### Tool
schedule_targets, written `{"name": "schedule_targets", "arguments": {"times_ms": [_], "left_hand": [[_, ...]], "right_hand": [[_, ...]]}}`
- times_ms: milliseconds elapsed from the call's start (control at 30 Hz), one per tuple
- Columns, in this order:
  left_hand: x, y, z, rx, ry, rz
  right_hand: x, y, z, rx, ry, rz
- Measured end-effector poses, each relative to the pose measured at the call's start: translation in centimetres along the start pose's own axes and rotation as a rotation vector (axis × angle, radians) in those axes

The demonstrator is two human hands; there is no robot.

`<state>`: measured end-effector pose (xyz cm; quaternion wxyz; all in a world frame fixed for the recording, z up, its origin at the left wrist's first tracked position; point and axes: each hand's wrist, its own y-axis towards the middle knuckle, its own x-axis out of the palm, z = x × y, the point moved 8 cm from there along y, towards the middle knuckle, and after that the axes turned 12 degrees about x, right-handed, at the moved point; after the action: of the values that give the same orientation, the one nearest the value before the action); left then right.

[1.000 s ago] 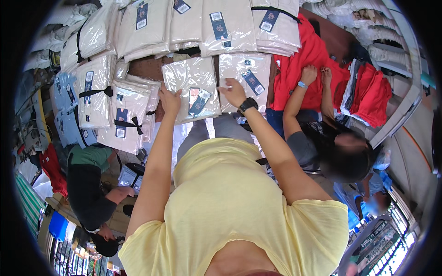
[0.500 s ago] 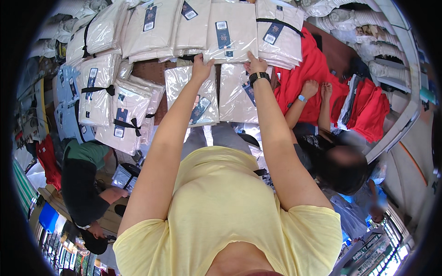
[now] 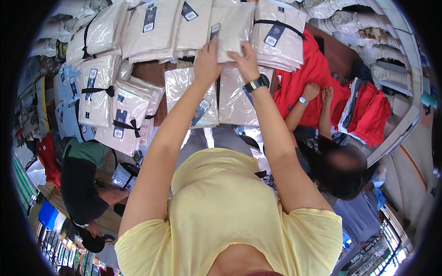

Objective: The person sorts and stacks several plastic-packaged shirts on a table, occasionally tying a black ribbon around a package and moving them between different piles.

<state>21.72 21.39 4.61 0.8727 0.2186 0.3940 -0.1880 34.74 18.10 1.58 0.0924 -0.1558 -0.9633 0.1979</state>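
Observation:
A folded cream garment in a clear plastic bag [image 3: 234, 26] lies at the top middle of the table, its dark tag partly covered by my fingers. My left hand [image 3: 208, 63] is closed on the near left part of this bag. Close beside it, my right hand [image 3: 247, 63], with a black watch on the wrist, pinches the near edge. Just below my hands lie two more bagged cream garments, one at left [image 3: 177, 89] and one at right [image 3: 232, 103].
Bagged garments in stacks [image 3: 152, 30] fill the left and far side, some tied with black straps. Red cloth [image 3: 294, 87] lies to the right, where a co-worker's hands [image 3: 311, 92] rest. Another person [image 3: 83, 179] bends at the lower left.
My hands have come closer together, the right one moving left and both reaching slightly higher. The bag's near edge has shifted and bunched between them, and its tag is now more hidden.

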Motion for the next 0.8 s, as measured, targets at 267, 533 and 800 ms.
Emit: {"name": "schedule_targets", "arguments": {"times_ms": [267,533,800], "left_hand": [[-2.5,0.7,-7.5,-0.292,-0.161,0.275],[-3.1,-0.5,-7.8,-0.27,-0.162,0.294],[-3.0,0.1,-7.1,-0.246,-0.185,0.306]], "right_hand": [[-4.9,3.3,4.8,0.104,-0.422,0.273],[-6.4,4.6,6.8,0.201,-0.761,0.402],[-8.4,7.5,10.9,0.359,-0.593,0.452]]}}
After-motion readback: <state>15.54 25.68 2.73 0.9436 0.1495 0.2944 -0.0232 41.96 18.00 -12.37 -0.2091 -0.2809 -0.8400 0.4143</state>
